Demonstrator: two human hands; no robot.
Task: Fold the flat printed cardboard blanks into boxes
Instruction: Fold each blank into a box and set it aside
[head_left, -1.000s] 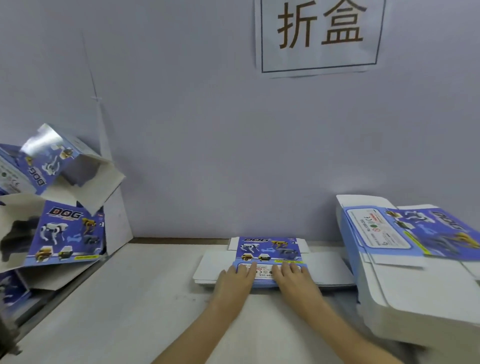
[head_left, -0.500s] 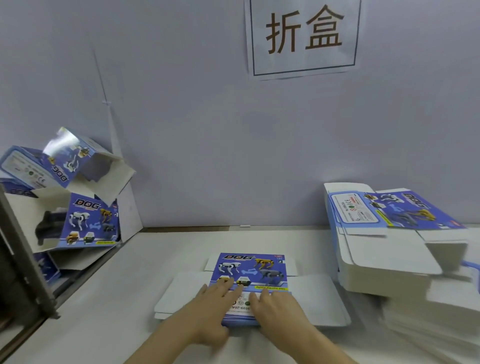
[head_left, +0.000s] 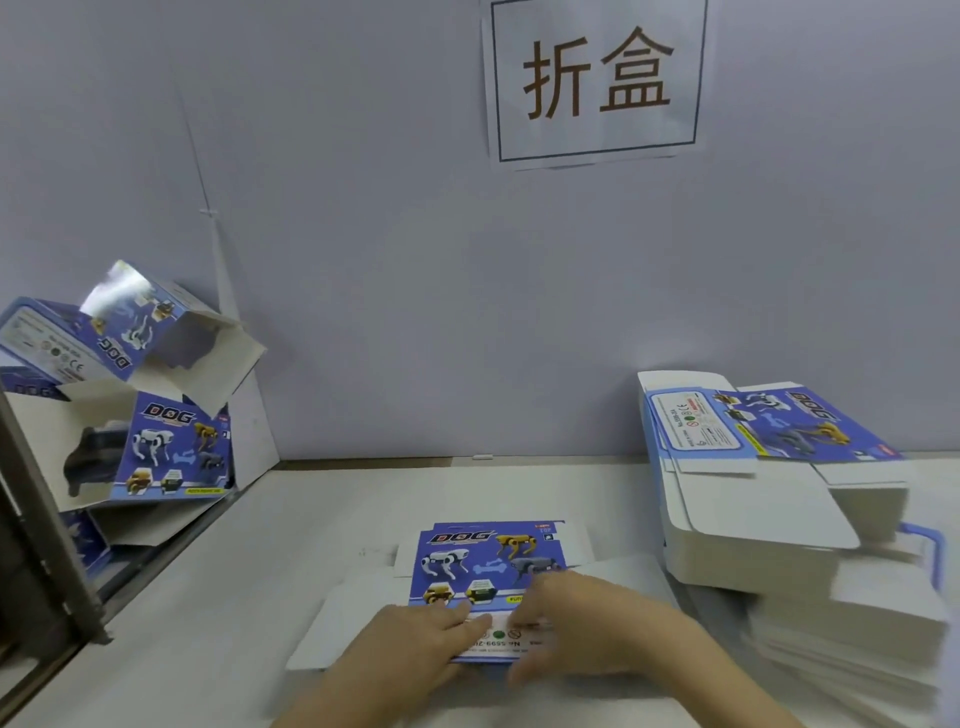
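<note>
Head view. Flat on the tabletop (head_left: 234, 597), dead centre: one printed blank (head_left: 483, 561), DOG panel up, white flaps spread to both sides. Pressed onto its near panel, the left hand (head_left: 415, 644), fingers (head_left: 467, 621) straight and flat, gripping nothing. Right hand (head_left: 597, 623) beside it on the same panel, blurred; spread flat or pinching the near edge, impossible to tell. Off left, several folded boxes (head_left: 171, 452) heaped up, done. Off right, a thick stack of blanks (head_left: 753, 525) waiting. Barely started on this one, by the look of it, with plenty left.
</note>
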